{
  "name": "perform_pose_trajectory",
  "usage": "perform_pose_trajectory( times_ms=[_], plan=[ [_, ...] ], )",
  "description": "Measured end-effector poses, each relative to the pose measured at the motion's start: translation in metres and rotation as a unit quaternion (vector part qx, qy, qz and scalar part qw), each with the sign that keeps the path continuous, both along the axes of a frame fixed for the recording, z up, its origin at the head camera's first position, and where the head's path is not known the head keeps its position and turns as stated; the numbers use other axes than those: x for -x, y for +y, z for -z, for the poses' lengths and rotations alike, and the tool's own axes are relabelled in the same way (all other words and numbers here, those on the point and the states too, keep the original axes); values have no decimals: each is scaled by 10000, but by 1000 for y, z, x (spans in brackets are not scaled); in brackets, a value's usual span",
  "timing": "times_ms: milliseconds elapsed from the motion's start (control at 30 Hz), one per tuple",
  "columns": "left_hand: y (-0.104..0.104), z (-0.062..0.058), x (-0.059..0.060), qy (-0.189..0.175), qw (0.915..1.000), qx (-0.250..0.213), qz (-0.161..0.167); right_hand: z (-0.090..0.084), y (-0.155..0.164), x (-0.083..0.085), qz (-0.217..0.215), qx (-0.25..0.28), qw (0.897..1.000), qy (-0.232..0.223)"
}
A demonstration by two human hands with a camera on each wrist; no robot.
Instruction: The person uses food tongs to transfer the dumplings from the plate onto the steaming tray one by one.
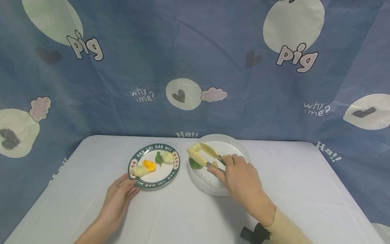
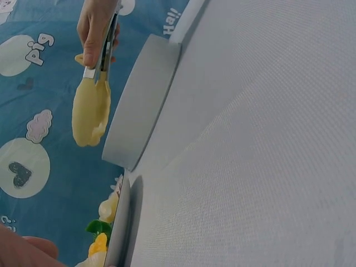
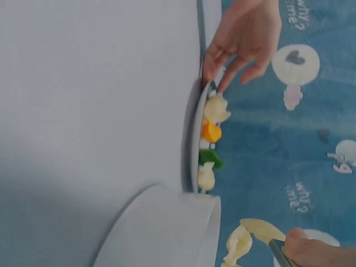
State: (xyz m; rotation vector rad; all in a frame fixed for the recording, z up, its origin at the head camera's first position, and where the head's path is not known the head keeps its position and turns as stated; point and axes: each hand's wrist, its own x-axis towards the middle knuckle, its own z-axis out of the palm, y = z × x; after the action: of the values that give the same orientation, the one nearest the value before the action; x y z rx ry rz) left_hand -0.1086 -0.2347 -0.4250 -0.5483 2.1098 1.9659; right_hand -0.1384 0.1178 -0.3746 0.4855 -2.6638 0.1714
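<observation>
Your right hand (image 1: 240, 176) pinches tongs (image 1: 210, 159) w/ a pale dumpling over the steamer tray (image 1: 243, 152), while your left hand (image 1: 120, 196), fingers relaxed, steadies the plate (image 1: 175, 169) on the worktop (image 1: 182, 213).

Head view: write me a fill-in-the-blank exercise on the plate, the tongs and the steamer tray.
1. The right hand grips a pair of ____.
2. The left hand touches the rim of the ____.
3. On the plate lie ____ dumplings.
4. The dumpling in the tongs hangs over the white ____.

Missing words: tongs; plate; four; steamer tray
</observation>
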Motion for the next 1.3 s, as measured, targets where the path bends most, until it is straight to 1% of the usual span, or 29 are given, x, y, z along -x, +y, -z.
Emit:
perform_pose_trajectory(
  times_ms=[67, 167, 600, 1067, 1300],
  plan=[
    [0, 0, 0, 7, 10000, 18, 13, 1, 3, 1, 40, 21, 10000, -53],
    [0, 1, 0, 23, 10000, 26, 23, 3, 6, 3, 73, -10, 10000, -6],
    [2, -1, 0, 22, 10000, -10, -46, 13, 11, 7, 127, -154, 9983, 555],
    [2, 0, 0, 79, 10000, 31, -29, 11, 12, 5, 303, -241, 9990, 236],
    [2, 0, -1, 19, 9999, -13, -125, 8, 12, 4, 341, -149, 9992, 124]
  ],
)
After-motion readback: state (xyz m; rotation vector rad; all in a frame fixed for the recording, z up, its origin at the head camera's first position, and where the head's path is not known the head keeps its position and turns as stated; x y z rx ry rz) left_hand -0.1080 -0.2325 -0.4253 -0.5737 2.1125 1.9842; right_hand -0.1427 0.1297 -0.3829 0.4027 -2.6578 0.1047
